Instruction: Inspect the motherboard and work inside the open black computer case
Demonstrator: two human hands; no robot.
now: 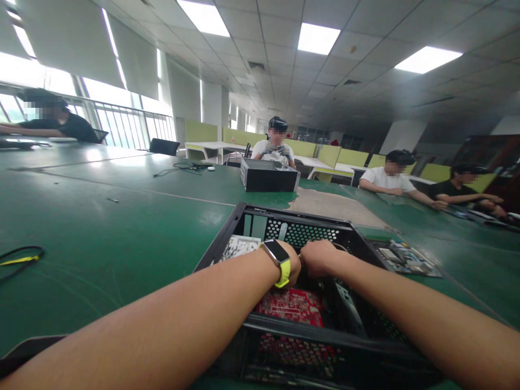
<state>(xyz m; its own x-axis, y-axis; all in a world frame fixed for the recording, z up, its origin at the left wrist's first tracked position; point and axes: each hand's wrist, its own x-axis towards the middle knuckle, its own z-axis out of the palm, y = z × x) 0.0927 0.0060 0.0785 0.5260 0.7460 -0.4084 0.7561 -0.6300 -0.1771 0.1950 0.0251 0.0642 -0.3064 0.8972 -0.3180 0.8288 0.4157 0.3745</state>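
An open black computer case [227, 233] lies on the green table in front of me. Both my arms reach into it. My left hand [293, 262], with a watch on a yellow strap at the wrist, is bent down inside the case and its fingers are hidden. My right hand [320, 257] sits right beside it, curled into a fist shape over something I cannot make out. Under the hands lies a red circuit board [290, 304]. A white patterned part [239, 246] lies at the case's back left.
A loose circuit board [404, 259] lies on the table right of the case. A second black case [268, 176] stands farther back before a seated person wearing a headset. Other people sit at the left and right. A black and yellow cable [18, 259] lies left.
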